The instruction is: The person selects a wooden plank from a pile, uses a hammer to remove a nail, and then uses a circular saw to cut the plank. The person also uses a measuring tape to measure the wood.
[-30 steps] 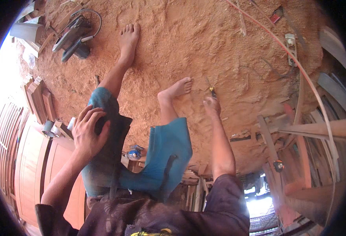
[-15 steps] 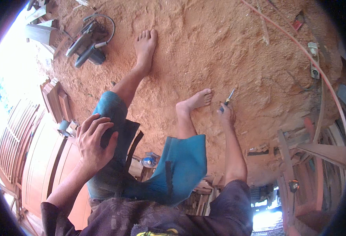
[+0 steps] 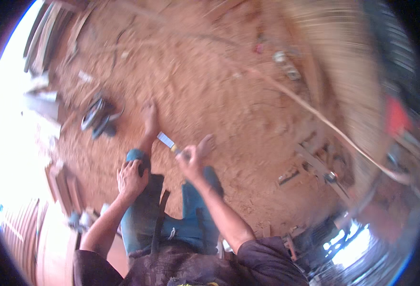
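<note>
My right hand [image 3: 191, 163] is raised in front of me and shut on a small chisel-like tool [image 3: 168, 141] with a pale flat blade pointing up and left. My left hand [image 3: 130, 178] rests spread on my left knee, on blue trousers [image 3: 171, 224]. Both bare feet stand on the reddish sawdust floor; the left foot [image 3: 149, 119] is farther out, and the right foot [image 3: 206, 143] shows just behind the right hand. The picture is motion-blurred.
A dark power tool [image 3: 97, 118] with its cord lies on the sawdust at left. Wooden boards [image 3: 62, 183] and planks lie along the left. A long pale hose [image 3: 315, 114] crosses the floor at right, near scrap wood pieces [image 3: 310, 164].
My right hand has lifted off the ground with the tool and come up in front of my knees. The view has swung, so the power tool sits lower in the picture. My left hand stays on the knee.
</note>
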A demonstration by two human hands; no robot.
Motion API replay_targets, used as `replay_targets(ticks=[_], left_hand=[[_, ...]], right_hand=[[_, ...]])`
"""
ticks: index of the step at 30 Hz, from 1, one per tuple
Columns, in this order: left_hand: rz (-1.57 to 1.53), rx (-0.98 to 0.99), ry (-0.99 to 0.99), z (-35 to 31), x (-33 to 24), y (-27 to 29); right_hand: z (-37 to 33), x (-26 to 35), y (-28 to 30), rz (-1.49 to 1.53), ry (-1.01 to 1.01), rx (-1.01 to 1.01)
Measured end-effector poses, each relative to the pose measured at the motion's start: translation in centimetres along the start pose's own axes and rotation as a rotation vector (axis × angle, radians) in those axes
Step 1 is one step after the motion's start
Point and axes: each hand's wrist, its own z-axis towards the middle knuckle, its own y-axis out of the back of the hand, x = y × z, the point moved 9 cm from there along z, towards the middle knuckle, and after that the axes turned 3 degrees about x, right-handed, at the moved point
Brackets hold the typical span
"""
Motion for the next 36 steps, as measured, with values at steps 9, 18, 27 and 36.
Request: replay_targets(ticks=[9,18,27,36], left_hand=[[-0.192,0.060,-0.777,-12.3,-17.2,7.6],[-0.265,-0.020,-0.687,-13.4,-12.9,24.8],[-0.376,-0.262,-0.427,-10.7,-0.3,34.9],[-0.572,-0.427,-0.468,-8.7,-5.8,44.9]], right_hand=[[-12.7,19.5,4.2,-0.401,0.133,0.210],[-15.5,40.3,18.6,-0.120,0.241,-0.202],[-20.0,35.1,42.2,-0.497,-0.317,-0.929],[-14.0,28.5,50.3,-0.036,-0.260,-0.918]])
